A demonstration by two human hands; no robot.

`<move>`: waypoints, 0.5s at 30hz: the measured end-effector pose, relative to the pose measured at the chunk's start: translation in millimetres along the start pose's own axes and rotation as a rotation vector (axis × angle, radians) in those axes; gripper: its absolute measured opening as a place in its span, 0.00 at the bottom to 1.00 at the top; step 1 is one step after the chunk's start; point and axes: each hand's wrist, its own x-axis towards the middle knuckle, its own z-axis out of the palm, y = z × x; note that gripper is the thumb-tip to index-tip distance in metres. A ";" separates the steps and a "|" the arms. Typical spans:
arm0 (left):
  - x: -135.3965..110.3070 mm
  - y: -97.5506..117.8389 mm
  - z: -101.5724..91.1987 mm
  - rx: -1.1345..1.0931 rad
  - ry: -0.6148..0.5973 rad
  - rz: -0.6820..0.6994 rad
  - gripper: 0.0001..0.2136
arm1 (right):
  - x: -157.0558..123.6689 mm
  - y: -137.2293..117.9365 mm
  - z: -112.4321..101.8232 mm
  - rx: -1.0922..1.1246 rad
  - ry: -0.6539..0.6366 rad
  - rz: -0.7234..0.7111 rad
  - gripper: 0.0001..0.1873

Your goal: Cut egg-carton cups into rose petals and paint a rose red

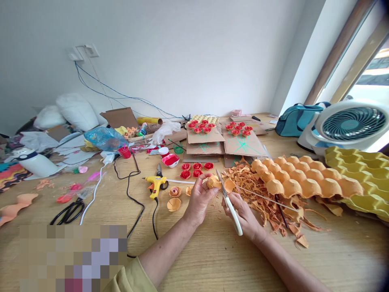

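My left hand (pixel 199 198) pinches an orange egg-carton cup (pixel 214 182) above the wooden table (pixel 212 259). Gripped in my right hand (pixel 243 217) are white-handled scissors (pixel 228 202), their blades pointing up at the cup. Just right of both hands lies a heap of orange cardboard scraps (pixel 261 194) beside an orange egg tray (pixel 300 178). Left of the left hand sit two unpainted cardboard flowers (pixel 174 198) and a yellow glue gun (pixel 155 184). Several red painted roses (pixel 197 170) lie just beyond the hands.
Cardboard sheets with more red roses (pixel 221 136) lie further back. A white fan (pixel 349 125), a teal bag (pixel 296 117) and yellow egg trays (pixel 364 178) stand at right. Black scissors (pixel 68 211), a red paint bowl (pixel 170 160), cables and clutter fill the left.
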 end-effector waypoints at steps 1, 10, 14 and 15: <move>0.2 0.0 -0.3 -0.006 0.002 0.003 0.22 | -0.2 0.0 -0.1 -0.001 0.001 0.003 0.13; 3.9 2.8 -4.0 -0.039 0.013 0.024 0.23 | 0.5 -1.0 -1.3 -0.023 0.005 0.005 0.12; 6.1 4.5 -5.4 -0.049 0.015 0.034 0.23 | 0.7 -1.1 -1.5 -0.026 0.005 0.002 0.13; 6.4 4.5 -5.7 -0.050 0.014 0.034 0.23 | 0.6 -1.2 -1.5 -0.026 0.005 0.001 0.13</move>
